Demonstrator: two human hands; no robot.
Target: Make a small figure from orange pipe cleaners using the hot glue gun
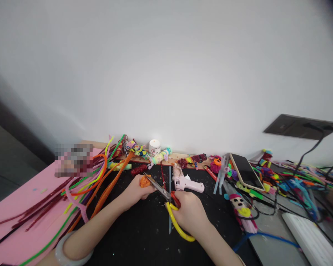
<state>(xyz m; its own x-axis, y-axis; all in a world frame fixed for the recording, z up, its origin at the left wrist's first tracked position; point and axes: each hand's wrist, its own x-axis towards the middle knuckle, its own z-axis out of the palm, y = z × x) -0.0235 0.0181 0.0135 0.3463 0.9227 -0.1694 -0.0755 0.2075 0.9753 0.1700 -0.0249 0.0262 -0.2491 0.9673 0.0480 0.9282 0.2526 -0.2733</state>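
Note:
My left hand [137, 193] pinches a small orange fuzzy piece [145, 181], which looks like bunched pipe cleaner. My right hand [191, 211] is closed round the handles of a pair of scissors [161, 190], one loop red and the other yellow. Their blades slant up and left, with the tips at the orange piece; whether they touch it I cannot tell. Just beyond the right hand, a pale pink glue gun [190, 184] lies on the black mat [138, 236]. A dark red glittery piece [139, 170] rests behind the left hand.
Long pipe cleaners [100, 195] spread over the pink surface [13, 207] at left. Several small pipe-cleaner figures and a white round container [154, 146] line the wall. To the right are a phone [246, 171], a doll-like figure [242, 212], a white power strip [310, 236] and black cables.

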